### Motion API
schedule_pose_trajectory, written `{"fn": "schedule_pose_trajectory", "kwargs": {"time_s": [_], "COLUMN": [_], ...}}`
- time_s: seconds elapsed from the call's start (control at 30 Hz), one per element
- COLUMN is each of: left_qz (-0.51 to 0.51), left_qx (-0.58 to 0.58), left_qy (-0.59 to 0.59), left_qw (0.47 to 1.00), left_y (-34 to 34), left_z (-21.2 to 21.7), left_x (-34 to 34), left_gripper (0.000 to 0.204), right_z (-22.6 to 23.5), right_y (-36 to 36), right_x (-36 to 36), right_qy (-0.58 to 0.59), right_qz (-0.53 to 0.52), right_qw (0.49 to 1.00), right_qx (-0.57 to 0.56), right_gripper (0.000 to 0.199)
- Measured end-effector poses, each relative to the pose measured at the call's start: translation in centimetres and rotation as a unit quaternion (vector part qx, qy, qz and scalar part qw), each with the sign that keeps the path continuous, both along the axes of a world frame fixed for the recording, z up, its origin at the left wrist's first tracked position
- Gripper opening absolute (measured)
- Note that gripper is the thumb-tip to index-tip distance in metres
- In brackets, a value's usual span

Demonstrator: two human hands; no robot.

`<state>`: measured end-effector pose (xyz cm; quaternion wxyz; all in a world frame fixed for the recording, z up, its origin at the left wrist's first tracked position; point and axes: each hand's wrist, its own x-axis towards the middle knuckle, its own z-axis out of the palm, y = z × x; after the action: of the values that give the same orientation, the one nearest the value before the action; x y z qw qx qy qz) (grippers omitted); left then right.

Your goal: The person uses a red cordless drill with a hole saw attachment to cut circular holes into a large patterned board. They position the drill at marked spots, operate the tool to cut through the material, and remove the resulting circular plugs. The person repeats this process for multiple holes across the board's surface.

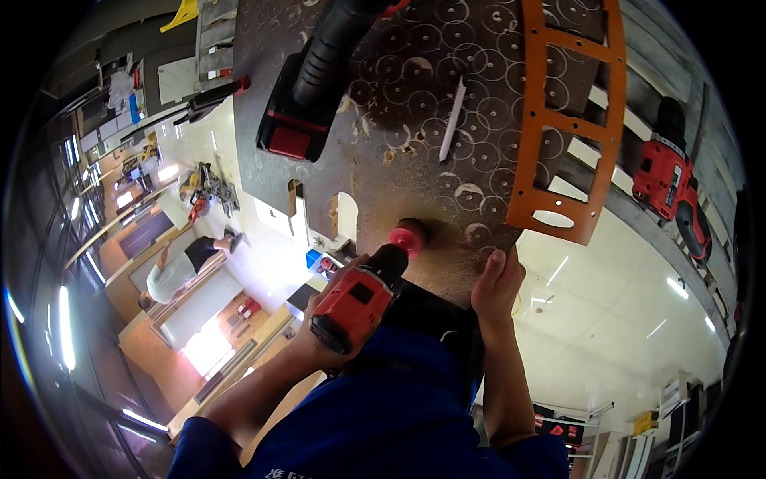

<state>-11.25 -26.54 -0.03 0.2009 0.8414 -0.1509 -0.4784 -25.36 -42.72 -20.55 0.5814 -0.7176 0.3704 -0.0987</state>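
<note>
My left hand (315, 327) grips a red and black cordless drill (355, 302). Its red round bit (409, 237) presses against a brown board (415, 160) that is scored with many circular cut marks and dusted with sawdust. My right hand (496, 283) holds the board's near edge, thumb on the surface, just right of the bit. An orange flat template (533, 120) with cut-out windows lies on the board's right side. A thin white stick (452, 120) lies in the middle of the board.
A second black and red drill (315, 88) rests on the board's far left. A third red drill (669, 188) lies on grey slats at the right. A person in a white shirt (171, 273) stands at the left, near a yellow saw (203, 188).
</note>
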Motion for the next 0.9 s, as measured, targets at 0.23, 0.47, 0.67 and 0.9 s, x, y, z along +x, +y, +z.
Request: {"fn": "schedule_pose_trajectory", "kwargs": {"time_s": [0.23, 0.47, 0.67, 0.9], "left_qz": [-0.054, -0.083, -0.069, -0.038], "left_qx": [-0.036, -0.055, -0.059, -0.023], "left_qy": [-0.032, -0.057, -0.04, -0.042], "left_qw": [0.997, 0.993, 0.995, 0.998], "left_y": [0.2, -0.2, 0.4, -0.7], "left_z": [-0.1, -0.4, -0.4, -0.1], "left_x": [0.5, 0.6, 0.4, 0.6], "left_gripper": [0.044, 0.044, 0.047, 0.048], "right_z": [1.6, 2.0, 1.6, 1.2], "right_y": [-0.1, -0.2, -0.1, -0.4], "right_x": [1.0, 1.3, 0.9, 0.0], "right_qy": [-0.001, 0.004, 0.013, 0.042], "right_qz": [-0.019, -0.029, -0.016, 0.03], "right_qw": [0.999, 0.998, 0.998, 0.997], "right_qx": [0.044, 0.06, 0.057, 0.064], "right_gripper": [0.04, 0.039, 0.037, 0.053]}}
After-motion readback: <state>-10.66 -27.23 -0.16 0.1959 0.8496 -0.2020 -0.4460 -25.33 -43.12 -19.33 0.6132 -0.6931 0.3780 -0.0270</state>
